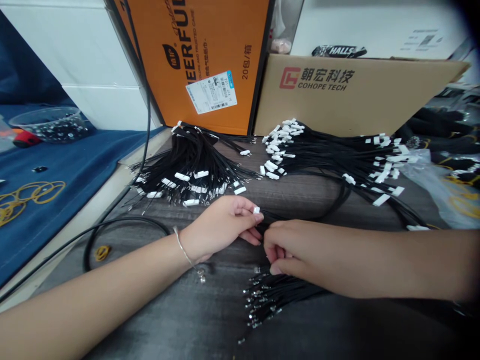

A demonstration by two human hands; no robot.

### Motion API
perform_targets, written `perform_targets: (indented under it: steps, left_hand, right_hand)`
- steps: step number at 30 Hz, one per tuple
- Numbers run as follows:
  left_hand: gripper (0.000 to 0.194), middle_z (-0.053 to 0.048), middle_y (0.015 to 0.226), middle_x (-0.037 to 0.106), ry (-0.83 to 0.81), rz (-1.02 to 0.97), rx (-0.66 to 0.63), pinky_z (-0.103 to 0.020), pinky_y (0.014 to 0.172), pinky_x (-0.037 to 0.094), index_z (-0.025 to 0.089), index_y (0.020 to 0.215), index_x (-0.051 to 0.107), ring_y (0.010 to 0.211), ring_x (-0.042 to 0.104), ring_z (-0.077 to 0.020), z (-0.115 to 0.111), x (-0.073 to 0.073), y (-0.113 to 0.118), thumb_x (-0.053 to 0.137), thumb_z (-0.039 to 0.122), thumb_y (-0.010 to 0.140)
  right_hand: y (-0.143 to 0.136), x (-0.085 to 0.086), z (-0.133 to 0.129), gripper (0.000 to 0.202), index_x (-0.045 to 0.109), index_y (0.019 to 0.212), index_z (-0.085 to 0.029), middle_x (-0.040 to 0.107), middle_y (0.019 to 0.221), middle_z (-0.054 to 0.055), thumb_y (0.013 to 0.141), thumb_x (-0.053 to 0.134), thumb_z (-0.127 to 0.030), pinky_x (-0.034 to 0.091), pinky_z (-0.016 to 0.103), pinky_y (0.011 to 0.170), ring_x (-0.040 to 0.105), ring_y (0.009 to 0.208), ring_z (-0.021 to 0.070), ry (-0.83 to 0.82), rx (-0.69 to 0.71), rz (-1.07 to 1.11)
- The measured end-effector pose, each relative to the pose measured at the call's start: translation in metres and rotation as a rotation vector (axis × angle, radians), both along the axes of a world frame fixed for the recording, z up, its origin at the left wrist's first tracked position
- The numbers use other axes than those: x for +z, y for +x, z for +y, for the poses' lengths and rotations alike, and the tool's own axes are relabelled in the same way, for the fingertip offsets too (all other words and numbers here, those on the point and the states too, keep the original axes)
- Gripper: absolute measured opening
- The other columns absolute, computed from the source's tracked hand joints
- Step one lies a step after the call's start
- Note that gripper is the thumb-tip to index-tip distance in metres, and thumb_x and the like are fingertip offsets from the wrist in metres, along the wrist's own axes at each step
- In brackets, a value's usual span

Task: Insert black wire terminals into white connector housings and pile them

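Observation:
Between thumb and forefinger, my left hand [228, 220] pinches a small white connector [256, 210] with a black cable behind it. Close on its right, my right hand [288, 250] is curled with the fingers bent inward; whatever lies in them is hidden. Under my right hand a bundle of black wires [285, 295] with bare metal terminals lies on the dark table. Farther back, one pile of black wires [195, 155] carries white connectors at its near ends. Another bundle of black wires [330, 145] at the right has white connectors at both ends.
An orange carton [225, 45] and a brown cardboard box [360, 110] stand along the back. A thick black cable [146, 100] loops down the left. Yellow rubber bands [102, 252] lie beside it. A clear bowl of small parts [56, 125] sits on blue cloth [86, 165].

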State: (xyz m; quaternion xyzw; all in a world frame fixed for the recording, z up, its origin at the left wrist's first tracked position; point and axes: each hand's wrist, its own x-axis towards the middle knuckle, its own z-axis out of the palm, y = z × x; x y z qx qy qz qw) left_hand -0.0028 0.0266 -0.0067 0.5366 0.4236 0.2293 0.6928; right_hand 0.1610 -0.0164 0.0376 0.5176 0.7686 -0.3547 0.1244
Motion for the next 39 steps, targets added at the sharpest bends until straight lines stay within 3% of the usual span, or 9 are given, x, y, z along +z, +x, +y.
perform_targets:
  steps: [4,13,19,27,31,39]
  left_hand:
    - [0.004,0.001,0.06,0.06,-0.012,-0.003,0.01,-0.016,0.054,0.051,0.01,0.078,0.056,0.053,0.059,-0.0062,-0.001,0.004,0.002,0.056,0.013,0.082]
    - [0.004,0.0,0.058,0.061,-0.028,0.063,0.018,-0.014,0.052,0.05,0.009,0.08,0.056,0.051,0.059,-0.0063,-0.003,0.012,0.003,0.057,0.012,0.082]
    - [0.005,0.0,0.057,0.06,-0.045,0.008,0.029,-0.018,0.054,0.052,0.01,0.081,0.055,0.052,0.059,-0.0071,-0.002,0.008,0.003,0.058,0.014,0.081]
    - [0.01,0.0,0.058,0.06,-0.056,-0.032,0.017,-0.021,0.057,0.052,0.01,0.08,0.056,0.053,0.059,-0.0082,0.0,0.004,0.0,0.062,0.018,0.078]
    - [0.012,-0.001,0.059,0.06,-0.066,-0.04,0.027,-0.022,0.058,0.053,0.01,0.081,0.056,0.056,0.06,-0.0091,0.002,0.003,-0.001,0.063,0.018,0.077]
    - [0.011,-0.002,0.062,0.061,-0.08,-0.008,0.057,-0.021,0.057,0.052,0.008,0.084,0.055,0.057,0.06,-0.0094,-0.001,0.008,0.001,0.061,0.016,0.078]
  right_hand:
    - [0.006,-0.001,0.005,0.015,0.059,0.08,-0.023,0.061,0.073,-0.004,0.081,0.05,-0.035,0.035,0.023,0.053,0.052,0.062,0.0107,0.016,0.015,0.032]
    - [0.01,-0.004,0.009,0.014,0.062,0.078,-0.023,0.062,0.073,-0.003,0.077,0.053,-0.034,0.037,0.022,0.052,0.052,0.062,0.0097,-0.017,-0.008,0.125]
    - [0.014,-0.017,0.003,0.012,0.06,0.078,-0.021,0.059,0.075,-0.003,0.078,0.053,-0.031,0.038,0.022,0.057,0.05,0.064,0.0085,0.154,-0.096,0.292]
    - [0.016,-0.022,-0.003,0.018,0.061,0.084,-0.02,0.057,0.071,-0.003,0.084,0.049,-0.034,0.036,0.021,0.057,0.048,0.063,0.0083,0.104,-0.207,0.415]
    - [0.018,-0.027,-0.004,0.016,0.059,0.082,-0.02,0.056,0.069,-0.003,0.084,0.047,-0.03,0.034,0.021,0.052,0.046,0.06,0.008,0.124,-0.187,0.404]
    - [0.013,-0.027,-0.006,0.011,0.057,0.075,-0.017,0.057,0.074,-0.001,0.08,0.048,-0.019,0.034,0.021,0.059,0.047,0.064,0.0077,0.269,-0.135,0.367]
